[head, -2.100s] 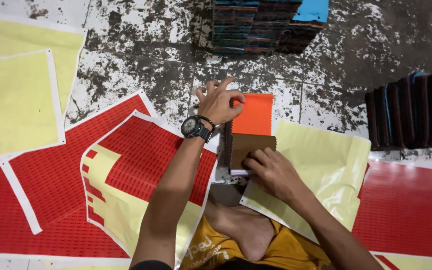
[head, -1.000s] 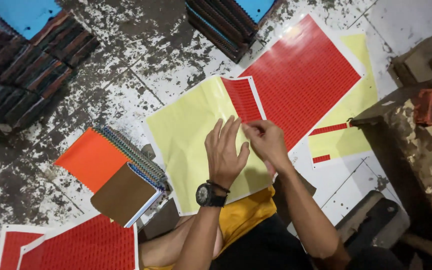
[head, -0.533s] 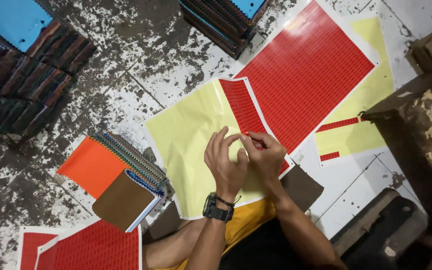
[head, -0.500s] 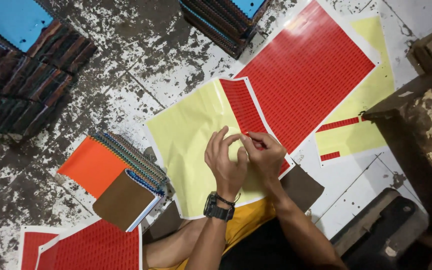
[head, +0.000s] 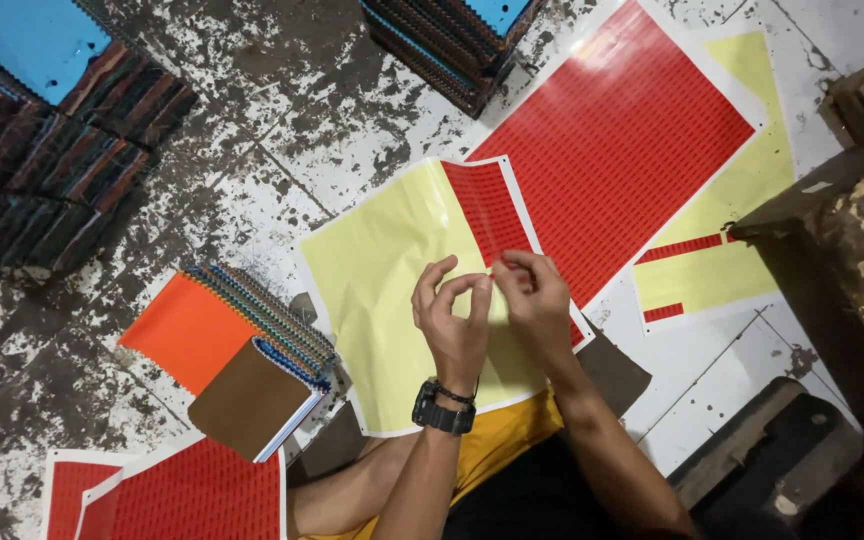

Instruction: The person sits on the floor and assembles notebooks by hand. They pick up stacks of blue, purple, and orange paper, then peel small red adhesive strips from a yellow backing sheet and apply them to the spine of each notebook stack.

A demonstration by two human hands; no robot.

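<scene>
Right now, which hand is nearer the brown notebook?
Left. The left hand hovers over the yellow sheet, right of the brown notebook; the right hand is farther right.
</scene>
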